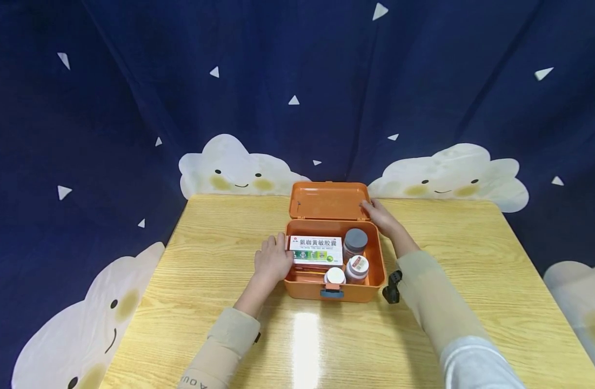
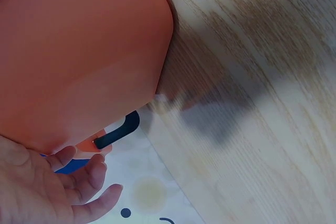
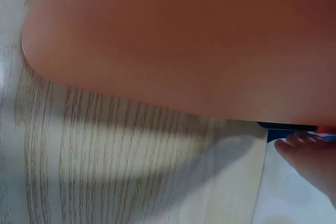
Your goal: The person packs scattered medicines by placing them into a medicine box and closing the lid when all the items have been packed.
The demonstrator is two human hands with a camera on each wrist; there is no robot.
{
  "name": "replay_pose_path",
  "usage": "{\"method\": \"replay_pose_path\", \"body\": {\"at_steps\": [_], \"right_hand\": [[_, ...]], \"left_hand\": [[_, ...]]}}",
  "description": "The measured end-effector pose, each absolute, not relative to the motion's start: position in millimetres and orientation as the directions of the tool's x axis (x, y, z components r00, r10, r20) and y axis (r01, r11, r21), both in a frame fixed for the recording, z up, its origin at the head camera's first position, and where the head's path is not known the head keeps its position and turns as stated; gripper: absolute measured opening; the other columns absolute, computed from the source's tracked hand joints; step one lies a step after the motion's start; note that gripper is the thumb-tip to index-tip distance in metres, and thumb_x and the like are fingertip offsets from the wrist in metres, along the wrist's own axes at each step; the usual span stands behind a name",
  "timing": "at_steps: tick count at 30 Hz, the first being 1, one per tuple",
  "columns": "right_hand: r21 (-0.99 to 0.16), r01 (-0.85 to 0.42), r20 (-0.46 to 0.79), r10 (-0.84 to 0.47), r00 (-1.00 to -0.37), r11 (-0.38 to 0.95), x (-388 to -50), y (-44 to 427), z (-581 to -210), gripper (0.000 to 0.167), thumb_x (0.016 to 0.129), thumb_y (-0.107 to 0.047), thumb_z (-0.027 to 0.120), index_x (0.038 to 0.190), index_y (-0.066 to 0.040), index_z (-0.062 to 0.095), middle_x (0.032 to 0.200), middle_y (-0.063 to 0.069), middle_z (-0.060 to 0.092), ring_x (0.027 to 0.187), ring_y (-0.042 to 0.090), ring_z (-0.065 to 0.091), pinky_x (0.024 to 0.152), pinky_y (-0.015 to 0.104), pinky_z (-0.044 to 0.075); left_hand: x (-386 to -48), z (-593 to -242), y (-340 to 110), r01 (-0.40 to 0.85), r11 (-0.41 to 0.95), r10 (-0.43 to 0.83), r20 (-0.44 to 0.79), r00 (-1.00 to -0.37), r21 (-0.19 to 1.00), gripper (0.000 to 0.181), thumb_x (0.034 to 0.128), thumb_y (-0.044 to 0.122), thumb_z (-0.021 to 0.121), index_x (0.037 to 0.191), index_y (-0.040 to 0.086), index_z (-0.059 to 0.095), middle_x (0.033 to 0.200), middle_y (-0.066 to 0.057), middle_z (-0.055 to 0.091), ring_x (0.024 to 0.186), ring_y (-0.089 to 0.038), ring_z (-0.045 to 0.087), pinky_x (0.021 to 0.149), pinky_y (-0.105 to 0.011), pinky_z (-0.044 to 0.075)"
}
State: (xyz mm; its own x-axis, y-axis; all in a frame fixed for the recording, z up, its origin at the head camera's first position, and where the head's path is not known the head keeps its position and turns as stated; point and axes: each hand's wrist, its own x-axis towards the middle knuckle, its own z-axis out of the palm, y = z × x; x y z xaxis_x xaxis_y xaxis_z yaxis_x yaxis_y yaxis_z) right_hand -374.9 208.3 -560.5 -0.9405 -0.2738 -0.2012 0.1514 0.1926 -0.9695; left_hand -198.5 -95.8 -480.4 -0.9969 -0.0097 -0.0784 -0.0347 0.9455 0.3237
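Observation:
An orange plastic box (image 1: pixel 302 292) stands on the table with its lid (image 1: pixel 328 200) tipped back. Inside, a white medicine carton (image 1: pixel 315 251) lies at the left, with a grey-capped bottle (image 1: pixel 355 239), a white bottle with a labelled cap (image 1: pixel 358 266) and a white-capped bottle (image 1: pixel 335 275) beside it. My left hand (image 1: pixel 273 259) rests at the left rim, thumb over the edge near the carton; its loosely bent fingers show outside the wall in the left wrist view. At the lid's right edge, my right hand (image 1: pixel 382 217) grips it, with fingertips on the inner face.
A blue-grey latch (image 1: pixel 332 293) sits on the box's front. Behind the lid, the dark carrying handle (image 2: pixel 119 132) shows in the left wrist view. The wooden table (image 1: pixel 219 227) runs back to a dark blue curtain (image 1: pixel 278 65) with cloud prints.

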Motion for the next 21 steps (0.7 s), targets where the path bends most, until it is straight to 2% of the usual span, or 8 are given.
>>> {"method": "replay_pose_path", "body": {"at_steps": [2, 6, 11, 15, 21], "right_hand": [[-0.981, 0.14, -0.177, -0.325, -0.929, 0.134, -369.9, 206.4, -556.3, 0.051, 0.095, -0.04, 0.039, 0.121, 0.004, 0.038, 0.099, 0.011, 0.044, 0.088, 0.02, 0.044, 0.078, 0.034, 0.039], [-0.975, 0.18, -0.216, -0.356, -0.909, 0.133, -350.4, 197.2, -530.6, 0.039, 0.097, -0.04, 0.034, 0.103, -0.001, 0.042, 0.085, 0.002, 0.042, 0.076, 0.012, 0.044, 0.07, 0.027, 0.04], [-0.936, 0.268, -0.33, -0.305, -0.893, 0.227, -331.9, 185.6, -500.8, 0.042, 0.1, -0.035, 0.022, 0.113, 0.002, 0.037, 0.092, 0.001, 0.045, 0.079, 0.006, 0.047, 0.071, 0.02, 0.043], [-0.922, 0.328, -0.378, -0.29, -0.879, 0.207, -330.1, 182.6, -497.0, 0.04, 0.1, -0.035, 0.021, 0.116, -0.001, 0.034, 0.096, 0.001, 0.041, 0.08, 0.005, 0.045, 0.071, 0.017, 0.042], [-0.915, 0.349, -0.395, -0.265, -0.88, 0.203, -331.9, 181.1, -500.1, 0.042, 0.099, -0.038, 0.021, 0.116, -0.002, 0.033, 0.099, 0.004, 0.039, 0.083, 0.008, 0.045, 0.073, 0.018, 0.043]], "left_hand": [[-198.2, -480.3, -95.9, -0.036, 0.945, -0.011, -0.078, -0.997, 0.326, 0.043, 0.0874, 0.028, 0.047, 0.125, 0.008, 0.039, 0.106, -0.014, 0.048, 0.099, -0.03, 0.046, 0.074, -0.046, 0.041], [-198.2, -480.3, -95.9, -0.039, 0.944, -0.015, -0.078, -0.997, 0.328, 0.042, 0.0872, 0.027, 0.047, 0.124, 0.008, 0.039, 0.105, -0.014, 0.048, 0.098, -0.03, 0.046, 0.074, -0.046, 0.041], [-198.5, -480.7, -95.9, -0.038, 0.945, -0.013, -0.08, -0.997, 0.324, 0.042, 0.0873, 0.028, 0.046, 0.123, 0.008, 0.039, 0.105, -0.014, 0.048, 0.098, -0.029, 0.046, 0.073, -0.046, 0.041], [-198.6, -481.0, -96.2, -0.036, 0.947, -0.012, -0.077, -0.997, 0.32, 0.041, 0.0873, 0.028, 0.046, 0.123, 0.008, 0.039, 0.104, -0.014, 0.048, 0.097, -0.029, 0.047, 0.073, -0.046, 0.041], [-198.2, -480.3, -95.9, -0.035, 0.947, -0.012, -0.072, -0.997, 0.32, 0.041, 0.087, 0.028, 0.047, 0.122, 0.007, 0.04, 0.103, -0.014, 0.049, 0.096, -0.03, 0.047, 0.072, -0.047, 0.042]]}}
